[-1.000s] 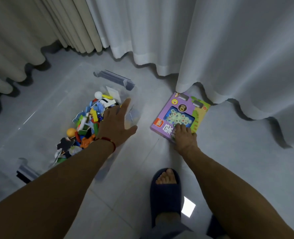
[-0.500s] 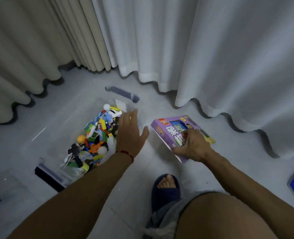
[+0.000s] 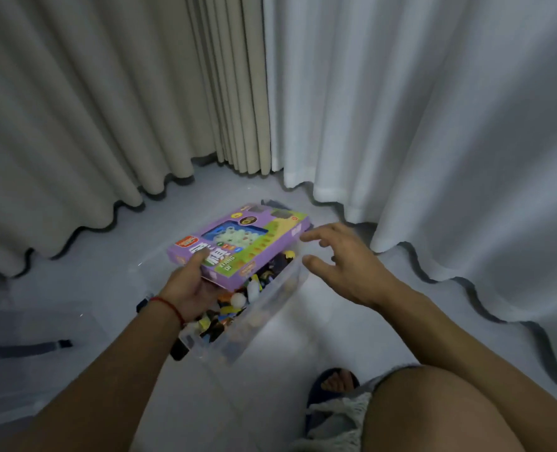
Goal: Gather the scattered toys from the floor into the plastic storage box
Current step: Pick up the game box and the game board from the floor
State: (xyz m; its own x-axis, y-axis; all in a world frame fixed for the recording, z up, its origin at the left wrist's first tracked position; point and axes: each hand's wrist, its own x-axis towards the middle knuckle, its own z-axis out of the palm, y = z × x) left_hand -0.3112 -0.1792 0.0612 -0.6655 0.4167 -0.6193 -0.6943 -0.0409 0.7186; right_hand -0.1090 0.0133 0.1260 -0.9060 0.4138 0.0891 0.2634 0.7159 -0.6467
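— Toy box (image 3: pixel 238 246): where?
— Over the clear storage box (image 3: pixel 264 308), gripped at its near edge by the left hand (image 3: pixel 189 285).
— Right hand (image 3: pixel 345 265)?
— Fingers spread, empty, just beside the box's right edge above bare floor (image 3: pixel 319 327).

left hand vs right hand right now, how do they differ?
The left hand grips the purple toy box at its near end, thumb on top; the right hand holds nothing. The left hand's fingers curl under that toy box, while the right hand's fingers are spread and relaxed beside its far end. The left wrist carries a red string bracelet; the right wrist is bare. Both are over the clear storage box.
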